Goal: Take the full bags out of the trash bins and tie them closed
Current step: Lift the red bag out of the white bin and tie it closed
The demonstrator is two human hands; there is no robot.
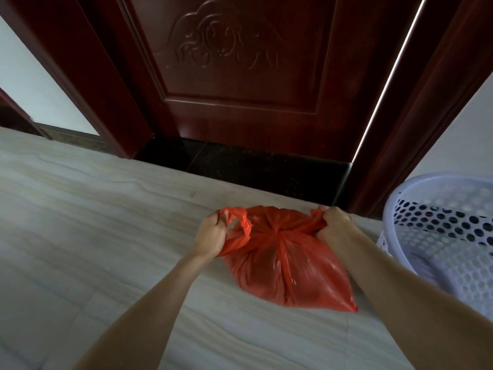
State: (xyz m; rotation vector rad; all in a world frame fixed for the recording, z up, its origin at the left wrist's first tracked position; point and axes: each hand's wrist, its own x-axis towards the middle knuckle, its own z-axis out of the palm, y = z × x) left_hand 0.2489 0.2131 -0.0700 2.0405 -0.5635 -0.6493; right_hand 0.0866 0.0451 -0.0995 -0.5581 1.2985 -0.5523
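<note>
A: Head view, and a red bag (282, 263) is seen lying on the pale floor (93, 209), just in front of a dark red door (240, 76).

B: How is it being handled?

A: One loose end of the plastic is gripped by the left hand (213, 232), fingers curled round it, out at the bag's left side. The other end is clenched in the right hand (332, 225) at the bag's right side. The two ends are drawn apart, and the plastic is gathered into a tight pucker at the middle of the bag's top, with creases fanning out from it.

B: And the bin?

A: A pale lilac basket (448, 236) with a perforated wall is seen at the right edge, close beside the right forearm, cut off by the frame. No liner is seen inside the part that is shown.

B: Any writing or brand to be read?

A: None is shown on the bag or the basket. Only a carved floral motif (224, 44) is made out on the door panel. A black threshold strip (240, 166) is laid along the door's foot, and a thin bright line of light (392, 76) is seen down the door's right edge.
</note>
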